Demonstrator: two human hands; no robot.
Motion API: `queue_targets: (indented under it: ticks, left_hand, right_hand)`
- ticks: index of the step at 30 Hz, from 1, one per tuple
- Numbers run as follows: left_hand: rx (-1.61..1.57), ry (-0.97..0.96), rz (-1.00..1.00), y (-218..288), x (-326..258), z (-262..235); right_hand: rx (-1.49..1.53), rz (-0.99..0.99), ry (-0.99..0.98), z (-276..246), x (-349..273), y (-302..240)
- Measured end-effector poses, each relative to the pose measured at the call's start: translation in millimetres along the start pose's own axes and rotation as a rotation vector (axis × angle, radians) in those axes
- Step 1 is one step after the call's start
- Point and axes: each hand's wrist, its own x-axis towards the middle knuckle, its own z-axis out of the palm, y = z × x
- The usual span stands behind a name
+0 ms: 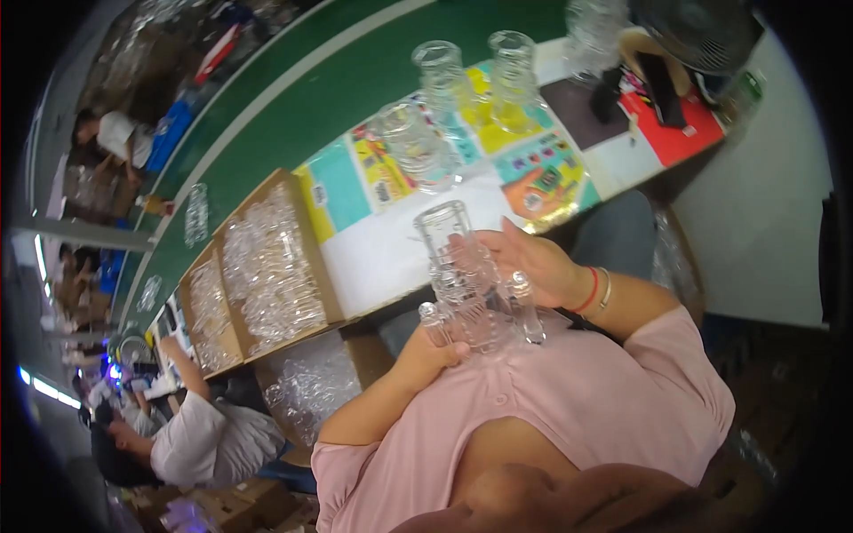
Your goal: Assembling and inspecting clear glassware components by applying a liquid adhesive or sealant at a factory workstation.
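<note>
Partly hidden glass piece (pixel 466 284) base.

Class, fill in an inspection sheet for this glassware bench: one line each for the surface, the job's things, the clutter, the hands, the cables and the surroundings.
Surface: white table with colourful printed sheets on it, beside a green belt.
Job's things: clear glass piece, held up in front of the person's chest.
Clutter: three upright clear glasses and cardboard boxes full of clear glassware.
Hands: left hand grips the glass piece from below; right hand holds its side, with a red band and a bracelet at the wrist.
Cables: nothing seen.
Surroundings: fan at the table's far end; a co-worker in white seated on the left.
</note>
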Motion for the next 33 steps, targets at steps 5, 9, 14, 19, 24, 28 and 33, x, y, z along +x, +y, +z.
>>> queue_targets:
  ticks: [5, 9, 14, 19, 24, 28, 33]
  left_hand:
    - [0.002, 0.336, 0.333, 55, -10, -22]
    - [0.149, 0.586, 0.380, 135, 12, -100]
    - [0.112, 0.709, 0.374, 219, 108, -163]
    - [-0.047, 0.647, 0.385, 246, 235, -193]
    - [-0.229, 0.548, 0.532, 250, 319, -207]
    - [0.854, 0.959, 0.445, 243, 320, -197]
    - [1.813, 0.667, 0.576, 262, 229, -141]
  right_hand:
    - [-0.672, -0.213, -0.067, -35, -4, -6]
    - [-0.663, -0.197, 0.042, -45, 1, -2]
    - [-1.123, -0.414, 0.160, -49, 8, -3]
    - [-1.527, -0.514, 0.209, -62, 10, -2]
    - [-1.674, -0.510, 0.109, -62, 15, -1]
    - [-1.721, -0.528, 0.027, -65, 21, -1]
    - [-1.687, -0.518, 0.054, -61, 16, -2]
